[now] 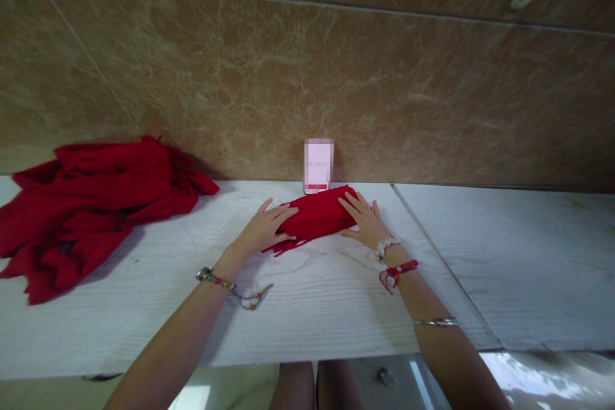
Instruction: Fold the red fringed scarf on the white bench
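Folded red cloth (317, 214) is lying toward the far side of the desk (331, 307), seemingly being smoothed, while the left hand (261, 229) and right hand (367, 223) are resting on its ends, grip spread, unclenched, the next move probably needing even pressure.

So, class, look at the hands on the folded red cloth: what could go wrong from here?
1. The cord dangling from the beaded bracelet at the left wrist might snag the loose fringe, as the left hand rests right by those strands.
2. The phone-like device stands against the wall close behind the folded red cloth, so pushing the cloth that way could knock it over.
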Motion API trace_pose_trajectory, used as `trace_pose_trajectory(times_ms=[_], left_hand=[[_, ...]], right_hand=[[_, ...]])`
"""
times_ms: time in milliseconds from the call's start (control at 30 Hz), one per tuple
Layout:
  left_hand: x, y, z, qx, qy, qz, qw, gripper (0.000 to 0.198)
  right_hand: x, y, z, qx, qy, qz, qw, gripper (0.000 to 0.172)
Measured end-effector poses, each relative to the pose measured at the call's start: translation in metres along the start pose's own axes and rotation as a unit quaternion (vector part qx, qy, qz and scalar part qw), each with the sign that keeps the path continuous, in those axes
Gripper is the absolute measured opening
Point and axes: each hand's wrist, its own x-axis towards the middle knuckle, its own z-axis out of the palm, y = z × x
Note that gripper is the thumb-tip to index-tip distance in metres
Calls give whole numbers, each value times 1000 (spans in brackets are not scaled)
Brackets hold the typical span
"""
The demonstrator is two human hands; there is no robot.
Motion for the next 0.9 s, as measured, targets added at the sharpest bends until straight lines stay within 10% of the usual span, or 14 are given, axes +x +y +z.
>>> trace_pose_trajectory(times_ms=[567,900], left_hand=[[-2,15,4,-14,49,-3,999,46],[-2,11,5,18,86,54,995,33]], right_hand=[[12,-48,8,-45,103,-135,985,33],[6,-21,8,-50,102,-182,977,42]])
